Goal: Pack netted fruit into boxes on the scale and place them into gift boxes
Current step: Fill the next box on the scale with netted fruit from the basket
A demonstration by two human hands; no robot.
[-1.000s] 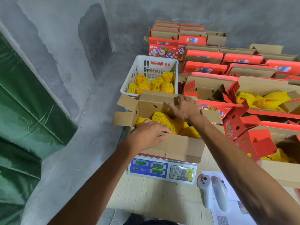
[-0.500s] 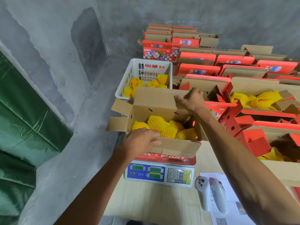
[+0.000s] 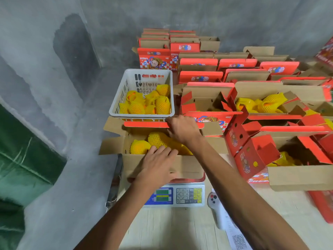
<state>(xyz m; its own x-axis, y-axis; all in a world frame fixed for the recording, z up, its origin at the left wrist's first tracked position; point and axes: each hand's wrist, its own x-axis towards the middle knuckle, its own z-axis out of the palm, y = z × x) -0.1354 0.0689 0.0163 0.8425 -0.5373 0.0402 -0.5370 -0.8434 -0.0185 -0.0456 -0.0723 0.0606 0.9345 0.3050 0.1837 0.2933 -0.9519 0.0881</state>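
table (image 3: 162,230) | scale (image 3: 182,195) | controller (image 3: 215,204) | gift boxes (image 3: 292,170)

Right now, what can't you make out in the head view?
- Scale readout: green displays too small, and the left forearm crosses them.
- Fruit count in the box on the scale: left hand and right hand cover part of the netted fruit.
- White handheld device: right forearm hides most of it.
- Gift box at right: cut off by the frame edge.
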